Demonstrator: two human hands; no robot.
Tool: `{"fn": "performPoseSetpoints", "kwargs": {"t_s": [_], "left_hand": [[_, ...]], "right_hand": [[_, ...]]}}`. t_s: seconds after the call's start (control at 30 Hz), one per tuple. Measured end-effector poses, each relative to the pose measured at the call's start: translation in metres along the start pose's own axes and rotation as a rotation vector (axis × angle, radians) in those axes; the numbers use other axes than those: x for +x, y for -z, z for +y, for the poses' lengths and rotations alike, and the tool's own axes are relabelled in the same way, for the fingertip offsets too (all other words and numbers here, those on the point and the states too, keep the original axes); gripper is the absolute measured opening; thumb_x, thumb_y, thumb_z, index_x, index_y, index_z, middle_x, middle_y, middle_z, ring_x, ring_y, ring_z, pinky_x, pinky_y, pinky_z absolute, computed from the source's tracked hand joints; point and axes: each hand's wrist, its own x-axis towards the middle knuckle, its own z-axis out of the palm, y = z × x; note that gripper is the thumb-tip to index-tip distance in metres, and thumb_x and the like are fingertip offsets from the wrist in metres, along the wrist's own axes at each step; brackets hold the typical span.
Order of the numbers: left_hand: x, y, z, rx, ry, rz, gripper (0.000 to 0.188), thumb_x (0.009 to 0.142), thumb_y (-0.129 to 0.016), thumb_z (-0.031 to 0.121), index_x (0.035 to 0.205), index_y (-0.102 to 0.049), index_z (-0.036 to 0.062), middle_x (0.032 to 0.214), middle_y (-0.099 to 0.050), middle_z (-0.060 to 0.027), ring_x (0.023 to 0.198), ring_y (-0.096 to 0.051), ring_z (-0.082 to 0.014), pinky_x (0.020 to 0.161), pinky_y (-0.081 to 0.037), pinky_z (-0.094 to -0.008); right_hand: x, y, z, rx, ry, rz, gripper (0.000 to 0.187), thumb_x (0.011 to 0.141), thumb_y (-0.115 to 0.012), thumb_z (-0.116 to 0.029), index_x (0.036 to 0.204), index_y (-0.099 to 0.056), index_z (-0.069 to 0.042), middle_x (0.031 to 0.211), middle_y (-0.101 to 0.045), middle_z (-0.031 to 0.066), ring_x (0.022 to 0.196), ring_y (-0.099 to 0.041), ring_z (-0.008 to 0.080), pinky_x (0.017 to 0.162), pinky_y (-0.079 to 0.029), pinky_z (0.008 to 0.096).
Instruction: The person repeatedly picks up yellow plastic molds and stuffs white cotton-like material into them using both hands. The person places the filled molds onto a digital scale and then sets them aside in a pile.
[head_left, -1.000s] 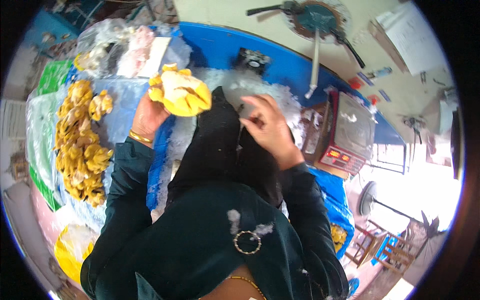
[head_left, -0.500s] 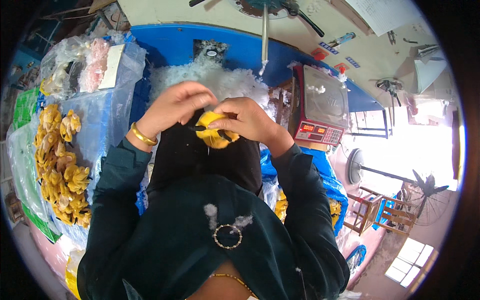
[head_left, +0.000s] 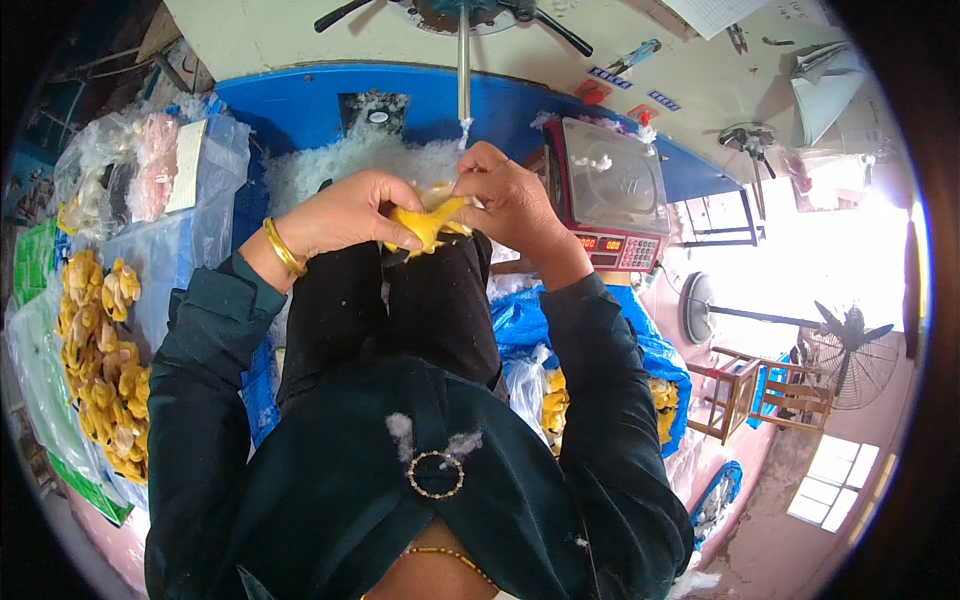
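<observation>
A small yellow plush piece is stretched between both hands above my lap. My left hand pinches its left side, thumb on top. My right hand holds the right end with fingers closed and knuckles raised. Its fingertips are partly hidden behind the plush. Just beyond my right hand, a thin metal tube points down, with a tuft of white fibre at its tip. Loose white stuffing is heaped on the blue tray behind my hands.
Yellow plush pieces lie piled on the left plastic-covered surface, near a bag of pink items. At right stand a red-framed digital scale and a blue sack with more plush. Farther off are a wooden chair and a fan.
My left hand has closed onto the yellow piece, which is now spread between both hands. My right hand has risen toward the tube. The whole view has shifted slightly.
</observation>
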Motion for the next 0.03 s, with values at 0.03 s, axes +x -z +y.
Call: {"fn": "performPoseSetpoints", "kwargs": {"t_s": [0.03], "left_hand": [[0.0057,0.0029,-0.0012,0.032,-0.023,-0.017,0.021,0.076,-0.077,0.007,0.093,-0.066,0.0016,0.087,-0.066,-0.0009,0.081,-0.059,-0.0092,0.076,-0.046,-0.0226]], "right_hand": [[0.0032,0.0044,0.0006,-0.060,-0.009,0.008,0.015,0.071,-0.071,-0.013,0.084,-0.068,-0.005,0.095,-0.055,0.0100,0.081,-0.059,0.0213,0.064,-0.048,0.0300]]}}
